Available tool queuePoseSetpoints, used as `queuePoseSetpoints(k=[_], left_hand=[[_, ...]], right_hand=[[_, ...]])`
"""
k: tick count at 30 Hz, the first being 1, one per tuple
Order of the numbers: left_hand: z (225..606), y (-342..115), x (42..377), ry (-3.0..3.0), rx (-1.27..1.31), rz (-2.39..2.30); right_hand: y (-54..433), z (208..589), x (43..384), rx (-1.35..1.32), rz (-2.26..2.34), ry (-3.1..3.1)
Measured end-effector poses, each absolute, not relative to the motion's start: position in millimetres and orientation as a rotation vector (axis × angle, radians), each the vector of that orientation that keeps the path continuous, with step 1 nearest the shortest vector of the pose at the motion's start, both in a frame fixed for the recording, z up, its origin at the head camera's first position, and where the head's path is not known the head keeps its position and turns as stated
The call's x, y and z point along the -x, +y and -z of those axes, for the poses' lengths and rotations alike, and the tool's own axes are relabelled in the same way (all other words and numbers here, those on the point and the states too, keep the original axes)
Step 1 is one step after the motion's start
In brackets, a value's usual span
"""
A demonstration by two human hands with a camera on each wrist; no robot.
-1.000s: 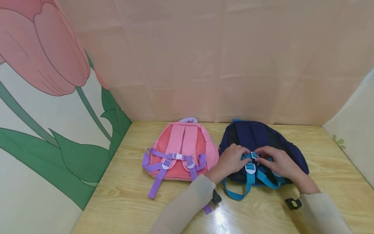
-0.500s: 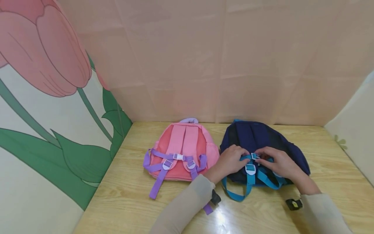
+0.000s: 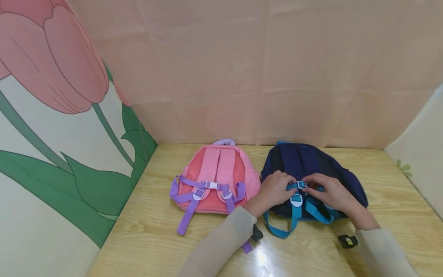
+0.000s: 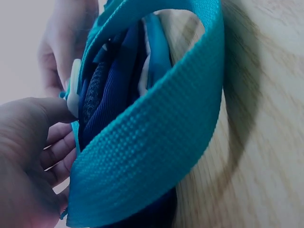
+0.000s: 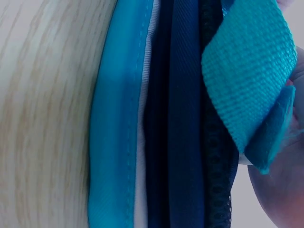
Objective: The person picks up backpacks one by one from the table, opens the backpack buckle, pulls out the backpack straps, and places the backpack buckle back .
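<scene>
Grip narrow in the left hand (image 3: 275,188) and right hand (image 3: 328,190), over the navy backpack (image 3: 295,157) lying beneath: they pinch its blue strap (image 3: 292,186), white buckle (image 3: 300,184) between the fingertips. Fastening or adjusting that buckle seems in hand; the next move calls for steady, aligned fingers.

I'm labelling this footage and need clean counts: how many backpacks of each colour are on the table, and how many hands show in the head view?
Pink backpack: 1
Navy backpack: 1
Hands: 2, the left hand and the right hand, both at the navy backpack
Total: 4 (2 backpacks, 2 hands)
</scene>
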State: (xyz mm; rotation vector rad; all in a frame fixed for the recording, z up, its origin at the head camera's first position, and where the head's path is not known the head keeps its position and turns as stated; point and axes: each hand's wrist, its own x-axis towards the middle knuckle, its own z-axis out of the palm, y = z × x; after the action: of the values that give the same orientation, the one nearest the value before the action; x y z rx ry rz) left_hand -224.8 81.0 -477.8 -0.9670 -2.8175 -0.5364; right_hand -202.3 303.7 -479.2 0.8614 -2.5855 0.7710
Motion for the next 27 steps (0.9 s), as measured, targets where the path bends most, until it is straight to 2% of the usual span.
queuePoseSetpoints(k=[27], left_hand=[[478.2,81.4,227.6,-2.8,1.012,0.493]], right_hand=[[301.9,477.4,203.0,-0.842,-0.831,-2.636]])
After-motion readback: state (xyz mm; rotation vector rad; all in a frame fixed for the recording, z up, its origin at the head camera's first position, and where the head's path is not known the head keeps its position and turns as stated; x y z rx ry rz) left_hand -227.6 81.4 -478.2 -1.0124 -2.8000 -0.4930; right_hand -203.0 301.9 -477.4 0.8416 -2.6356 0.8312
